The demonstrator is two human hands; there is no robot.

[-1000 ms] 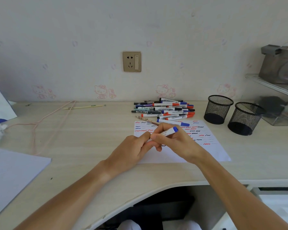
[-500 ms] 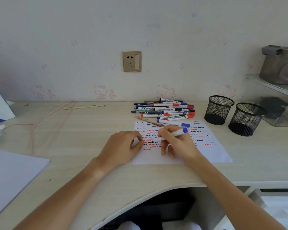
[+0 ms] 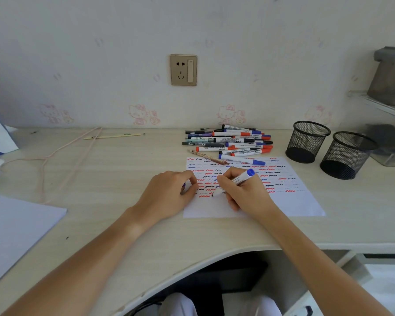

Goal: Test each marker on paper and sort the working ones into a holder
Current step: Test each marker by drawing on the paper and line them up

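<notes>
My right hand [image 3: 244, 192] grips a white marker with a blue end [image 3: 243, 177], its tip down on the test paper [image 3: 294, 201] near the lowest row of squiggles. My left hand [image 3: 169, 195] rests at the paper's left edge with its fingers curled round a small blue cap [image 3: 184, 184], mostly hidden. The sheet carries many red, blue and black wavy marks. A pile of markers [image 3: 228, 142] lies just behind the paper. Two black mesh holders [image 3: 308, 141] [image 3: 347, 155] stand at the right; I see no markers in them.
A stack of white paper [image 3: 16, 226] lies at the near left. A pink cord [image 3: 62, 151] and a thin yellow stick [image 3: 112, 136] lie on the desk's far left. A clear shelf unit [image 3: 388, 124] stands behind the holders. The desk's front edge curves inward.
My hands pulled apart with the cap off. The right hand brought the marker's tip down onto the paper, and the left hand settled at the sheet's left edge.
</notes>
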